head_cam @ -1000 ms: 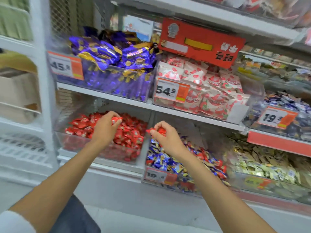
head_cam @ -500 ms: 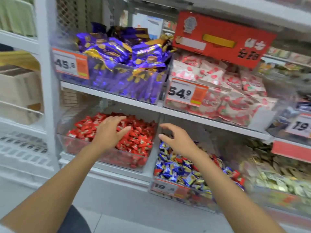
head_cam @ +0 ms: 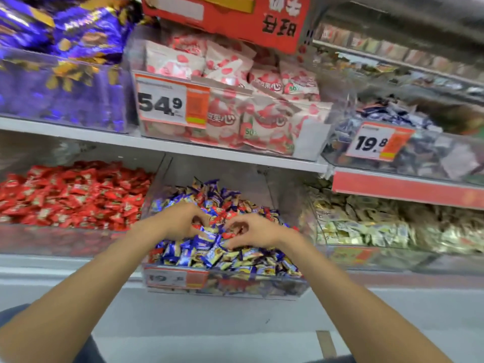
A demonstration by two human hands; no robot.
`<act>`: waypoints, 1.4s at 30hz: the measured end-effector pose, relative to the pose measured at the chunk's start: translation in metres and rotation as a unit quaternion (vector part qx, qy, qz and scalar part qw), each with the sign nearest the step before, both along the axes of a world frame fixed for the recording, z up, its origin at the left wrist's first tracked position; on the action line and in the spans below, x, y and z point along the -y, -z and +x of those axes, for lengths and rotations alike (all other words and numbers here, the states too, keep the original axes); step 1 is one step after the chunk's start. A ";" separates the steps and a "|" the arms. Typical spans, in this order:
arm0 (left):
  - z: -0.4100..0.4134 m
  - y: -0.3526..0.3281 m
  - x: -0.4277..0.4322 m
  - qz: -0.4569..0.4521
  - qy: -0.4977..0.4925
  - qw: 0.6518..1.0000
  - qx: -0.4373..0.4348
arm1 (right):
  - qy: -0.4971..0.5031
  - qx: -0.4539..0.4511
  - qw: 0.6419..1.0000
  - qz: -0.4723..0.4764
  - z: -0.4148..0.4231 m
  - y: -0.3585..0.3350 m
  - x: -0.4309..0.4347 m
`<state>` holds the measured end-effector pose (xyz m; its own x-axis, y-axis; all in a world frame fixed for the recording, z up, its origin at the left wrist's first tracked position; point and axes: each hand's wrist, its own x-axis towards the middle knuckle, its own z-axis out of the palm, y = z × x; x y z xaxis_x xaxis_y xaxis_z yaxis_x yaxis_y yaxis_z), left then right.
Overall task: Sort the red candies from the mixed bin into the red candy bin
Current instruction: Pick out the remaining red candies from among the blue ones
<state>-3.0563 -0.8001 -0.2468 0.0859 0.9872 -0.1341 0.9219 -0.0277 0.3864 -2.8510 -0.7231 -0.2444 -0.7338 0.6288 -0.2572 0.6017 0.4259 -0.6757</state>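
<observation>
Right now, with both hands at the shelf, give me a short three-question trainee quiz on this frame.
1. True or false: the left hand and the right hand are both in the clear plastic bin of mixed blue, gold and red candies.
2. The clear plastic bin of red-wrapped candies sits where from the mixed bin? A left, B right, C above.
3. Fill in: the orange-and-white price tag on the clear bin of white-and-pink packets reads ___.
Key: 1 true; 2 A; 3 54.9.
</observation>
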 end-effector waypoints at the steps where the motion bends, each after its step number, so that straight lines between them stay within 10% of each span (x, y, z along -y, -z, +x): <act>1: 0.000 -0.001 0.000 0.003 -0.006 1.000 0.009 | -0.013 0.007 1.000 0.009 -0.003 0.006 0.000; 10: 0.003 -0.013 -0.004 0.186 -0.121 0.968 0.115 | 0.088 -0.098 0.991 0.011 0.007 -0.005 -0.028; 15: 0.016 -0.001 -0.020 0.096 -0.091 0.986 0.104 | 0.135 -0.059 0.989 0.019 -0.007 0.002 -0.033; 21: 0.014 0.016 -0.031 0.027 -0.090 0.995 0.013 | 0.051 0.021 0.993 0.107 -0.032 0.028 -0.037; 29: 0.011 0.002 -0.029 0.183 -0.150 0.955 0.180 | 0.085 -0.067 0.994 0.014 -0.017 0.007 -0.058; 37: 0.001 0.007 -0.027 0.218 -0.231 0.938 0.140 | 0.078 -0.112 0.990 0.039 -0.039 0.009 -0.055; 42: 0.008 0.020 -0.029 0.227 -0.258 0.929 0.138 | -0.034 0.020 0.989 0.141 -0.054 0.038 -0.051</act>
<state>-3.0484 -0.7711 -0.2671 -0.4445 0.8561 0.2637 0.7252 0.1711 0.6670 -2.9045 -0.6724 -0.2827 -0.7696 0.6292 -0.1087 0.5892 0.6344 -0.5004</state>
